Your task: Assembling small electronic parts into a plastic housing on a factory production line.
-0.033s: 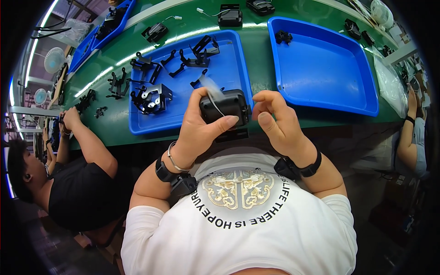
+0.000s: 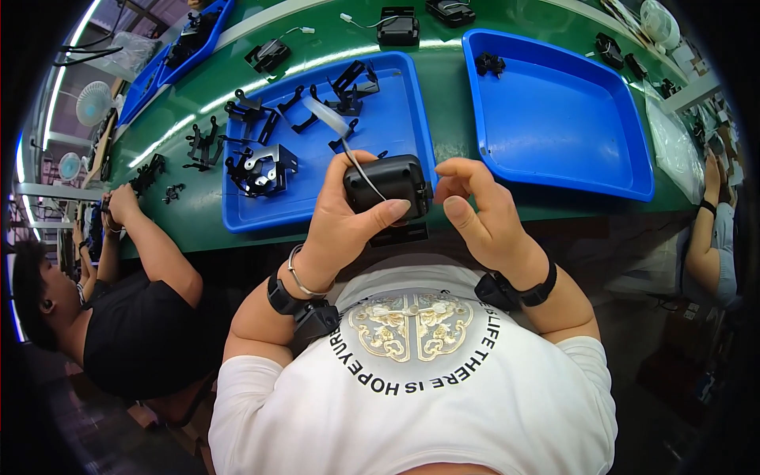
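Note:
My left hand (image 2: 340, 218) is closed around a black rounded plastic housing (image 2: 392, 186), its thumb lying across the near face. From the housing a thin pale cable (image 2: 355, 161) runs up and away to a whitish end (image 2: 326, 117), which hangs over the left blue tray. Just right of the housing is my right hand (image 2: 487, 210), fingers half bent and thumb apart from them, with nothing seen in its grasp. Whether its fingertips touch the housing's edge I cannot tell. Below the housing shows a dark flat piece (image 2: 402, 235), partly hidden.
Black metal brackets (image 2: 265, 170) lie in the left blue tray (image 2: 423, 119); more brackets (image 2: 203, 146) are beside it. The right blue tray (image 2: 570, 178) holds a small black cluster (image 2: 489, 63). Cabled black units (image 2: 397, 30) line the far side. A co-worker (image 2: 142, 317) works at left.
The cable's whitish end has swung away and to the left, from just above the housing to over the brackets. Both hands and the housing stay nearly still.

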